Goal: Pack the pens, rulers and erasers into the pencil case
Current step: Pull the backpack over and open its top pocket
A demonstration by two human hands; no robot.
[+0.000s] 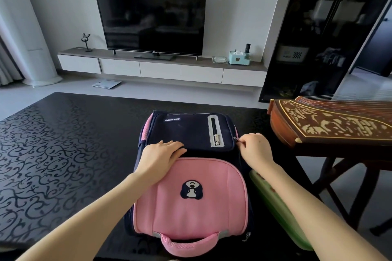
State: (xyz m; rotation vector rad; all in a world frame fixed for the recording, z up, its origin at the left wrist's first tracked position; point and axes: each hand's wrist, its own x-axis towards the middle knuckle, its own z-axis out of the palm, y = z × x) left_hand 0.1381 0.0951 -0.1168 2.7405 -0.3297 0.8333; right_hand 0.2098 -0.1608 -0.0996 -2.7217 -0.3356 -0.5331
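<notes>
- Fingers of your right hand are curled in and pinch the small zip pull at the right edge of the backpack, centre right of the frame; the zip looks closed, or nearly so.
- Your left hand lies flat on the backpack's middle, fingers straight and together; it presses down and grips nothing.
- No pens, rulers or erasers are in view (presumably they are inside the backpack); the green case, likely the pencil case, lies on the table at lower right, just beside the backpack and partly under your right forearm.
- What could go wrong:
  - the pull is small and held by fingertips only, so it could slip if you tug at an angle to the track;
  - if your left hand eases off, the backpack may slide on the table rather than unzip;
  - your right forearm hangs over the green case, so a wide sweep could nudge it towards the table edge;
  - the zither stands near on the right, and an elbow swung out could knock it.
</notes>
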